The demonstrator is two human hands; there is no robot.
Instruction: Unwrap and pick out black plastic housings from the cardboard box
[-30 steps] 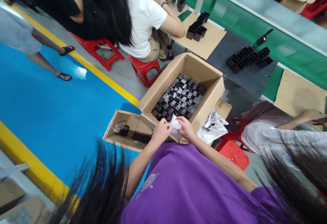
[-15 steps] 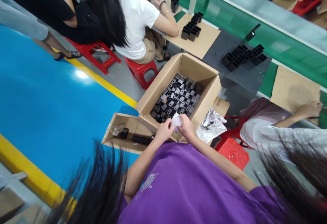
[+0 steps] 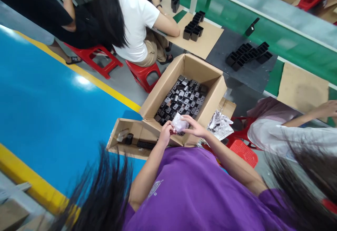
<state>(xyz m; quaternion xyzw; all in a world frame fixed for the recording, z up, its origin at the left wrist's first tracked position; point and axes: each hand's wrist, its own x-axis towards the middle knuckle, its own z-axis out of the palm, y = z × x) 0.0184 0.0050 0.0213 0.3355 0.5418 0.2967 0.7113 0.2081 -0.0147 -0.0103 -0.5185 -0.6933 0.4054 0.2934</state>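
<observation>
Over the near edge of a large cardboard box (image 3: 181, 62), I hold a small, crumpled white plastic bag (image 3: 179, 122). My left hand (image 3: 166, 132) pinches its left side. On its other side, my right hand (image 3: 195, 127) has its fingers around the bag, one above and others below. What the bag contains, if anything, I cannot make out. Many small black and grey block-shaped parts (image 3: 184, 97) lie loosely in the box beneath my hands.
A narrow cardboard box (image 3: 139, 129) with a few black pieces adjoins at left. Crumpled printed plastic (image 3: 219, 124) and a red stool (image 3: 243, 152) are at right. Black holders (image 3: 249, 55) stand on the bench. A co-worker in white (image 3: 139, 20) sits ahead; another person's arm (image 3: 310, 115) reaches in at right.
The white bag shows larger between my hands. My right hand's fingers have spread out from a closed grip, and my left hand has shifted slightly left.
</observation>
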